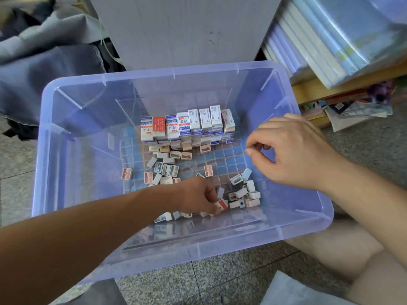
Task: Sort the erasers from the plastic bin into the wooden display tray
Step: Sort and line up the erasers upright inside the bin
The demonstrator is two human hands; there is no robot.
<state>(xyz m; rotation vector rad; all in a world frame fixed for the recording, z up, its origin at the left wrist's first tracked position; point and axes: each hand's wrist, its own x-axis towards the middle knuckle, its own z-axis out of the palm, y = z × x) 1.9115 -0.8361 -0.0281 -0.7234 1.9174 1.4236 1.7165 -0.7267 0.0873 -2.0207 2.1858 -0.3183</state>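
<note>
Speckled stone flooring is lying under the translucent plastic bin. Grey cloth is bunching up beyond the left arm, and wrapped paper stacks are sitting on shelving past the right hand.

The left hand is reaching down to the bin floor, its fingers curling in and pinching a red-and-white eraser at the fingertips. Small sharpeners are lying loose just past those fingertips, toward the right hand. More are scattering on the far side of the left wrist. Well beyond the left hand, stacked erasers are standing in neat rows against the far wall.

The right hand is hovering above the bin, apart from everything in it. Its fingers are loosely curling, thumb near forefinger, apparently holding nothing. The wooden display tray is not showing anywhere.

Each eraser is probably going to feel light and firm, and hardly fragile. The smooth paper sleeve may be slipping under a loose pinch. Taking it across the two long narrow sides seems safer than tugging one end, which could be pulling the sleeve off.
</note>
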